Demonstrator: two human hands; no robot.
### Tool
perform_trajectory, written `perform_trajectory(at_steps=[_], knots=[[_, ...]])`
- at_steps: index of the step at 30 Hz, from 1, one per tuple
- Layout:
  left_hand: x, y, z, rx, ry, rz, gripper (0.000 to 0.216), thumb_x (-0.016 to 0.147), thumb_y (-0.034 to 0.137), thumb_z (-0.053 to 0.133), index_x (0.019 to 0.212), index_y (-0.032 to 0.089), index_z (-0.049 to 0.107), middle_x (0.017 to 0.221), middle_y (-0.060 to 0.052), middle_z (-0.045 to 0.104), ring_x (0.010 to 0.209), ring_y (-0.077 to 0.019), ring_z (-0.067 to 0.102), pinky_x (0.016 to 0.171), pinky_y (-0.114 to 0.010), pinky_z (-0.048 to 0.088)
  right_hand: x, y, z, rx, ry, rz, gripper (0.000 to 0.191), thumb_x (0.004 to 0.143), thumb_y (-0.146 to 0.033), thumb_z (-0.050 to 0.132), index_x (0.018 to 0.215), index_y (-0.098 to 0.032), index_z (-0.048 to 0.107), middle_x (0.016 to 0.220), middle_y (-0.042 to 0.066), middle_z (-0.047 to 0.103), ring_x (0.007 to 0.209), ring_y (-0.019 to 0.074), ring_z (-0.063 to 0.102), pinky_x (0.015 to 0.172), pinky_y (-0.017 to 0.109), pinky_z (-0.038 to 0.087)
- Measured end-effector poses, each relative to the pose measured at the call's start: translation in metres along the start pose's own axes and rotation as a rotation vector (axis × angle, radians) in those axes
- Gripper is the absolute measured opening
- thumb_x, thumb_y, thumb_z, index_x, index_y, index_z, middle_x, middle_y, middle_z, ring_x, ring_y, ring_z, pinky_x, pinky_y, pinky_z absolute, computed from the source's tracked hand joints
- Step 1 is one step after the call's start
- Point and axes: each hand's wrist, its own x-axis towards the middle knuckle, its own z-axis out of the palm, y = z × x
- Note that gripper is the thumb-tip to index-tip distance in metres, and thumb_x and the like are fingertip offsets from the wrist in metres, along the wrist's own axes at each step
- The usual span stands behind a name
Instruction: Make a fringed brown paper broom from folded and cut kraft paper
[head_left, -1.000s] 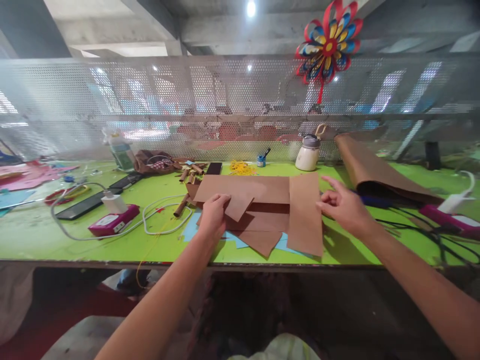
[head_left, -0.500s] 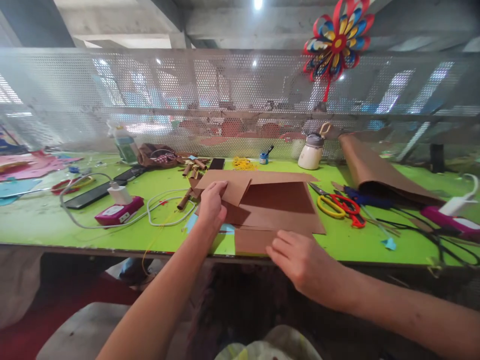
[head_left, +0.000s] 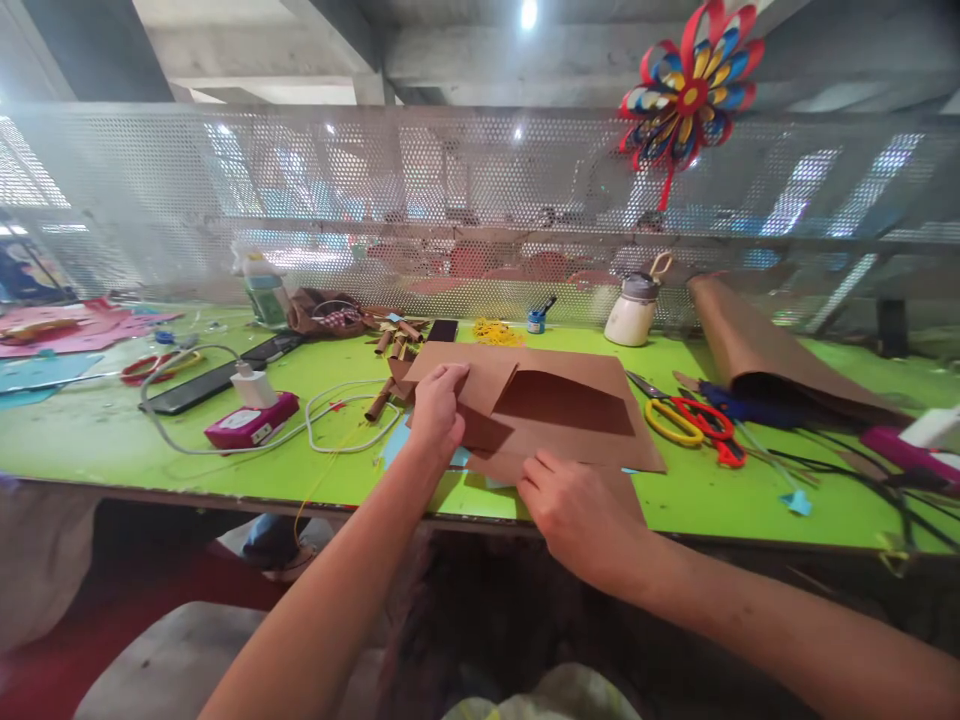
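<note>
My left hand (head_left: 440,408) pinches the left side of a folded sheet of brown paper (head_left: 577,440), thumb on top of a raised flap. The sheet lies near the table's front edge, and its flap throws a dark shadow across it. Closed fingers of my right hand (head_left: 574,505) grip a smaller brown paper piece (head_left: 621,492) at the near edge; the fingertips are partly hidden. Scraps of light blue paper (head_left: 395,445) stick out beneath the brown paper on the left.
Yellow-handled scissors (head_left: 675,423) and red-handled scissors (head_left: 709,420) lie at right, before a large rolled brown sheet (head_left: 780,345). A cream flask (head_left: 631,312) stands behind. At left are a purple power strip (head_left: 253,420), a white cable (head_left: 352,437) and small brown paper tubes (head_left: 380,400).
My right hand has moved slightly left and up with the smaller brown piece, which now sits tilted under the folded sheet. My left hand keeps its pinch. The view has shifted a little.
</note>
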Motion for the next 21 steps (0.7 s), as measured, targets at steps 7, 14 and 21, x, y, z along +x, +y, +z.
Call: perform_trajectory(at_steps=[7, 14, 21], knots=[[-0.001, 0.001, 0.000, -0.029, -0.025, -0.042, 0.010, 0.054, 0.018, 0.067, 0.057, 0.014, 0.059, 0.060, 0.002, 0.059, 0.060, -0.0095, 0.052, 0.061, -0.021, 0.040, 0.006, -0.003, 0.008, -0.034, 0.074, 0.139, 0.013, 0.074, -0.004, 0.051, 0.074, -0.015, 0.057, 0.076, 0.007, 0.054, 0.075, 0.0217, 0.046, 0.059, 0.033, 0.036], [-0.007, 0.005, -0.001, -0.023, -0.036, -0.076, 0.010, 0.055, 0.018, 0.068, 0.058, 0.014, 0.058, 0.061, 0.003, 0.059, 0.060, -0.0088, 0.052, 0.060, -0.020, 0.040, 0.016, 0.017, 0.023, 0.001, 0.128, 0.199, 0.014, 0.079, -0.007, 0.049, 0.073, -0.014, 0.058, 0.078, 0.009, 0.053, 0.079, 0.0220, 0.046, 0.063, 0.032, 0.036], [-0.018, 0.006, -0.018, 0.100, -0.088, -0.181, 0.016, 0.054, 0.021, 0.071, 0.059, 0.014, 0.057, 0.059, 0.002, 0.057, 0.056, -0.0100, 0.051, 0.055, -0.022, 0.039, -0.003, 0.026, 0.016, 0.287, 0.175, 0.201, 0.015, 0.084, -0.017, 0.048, 0.075, -0.015, 0.059, 0.078, 0.006, 0.053, 0.076, 0.0174, 0.049, 0.067, 0.029, 0.040]])
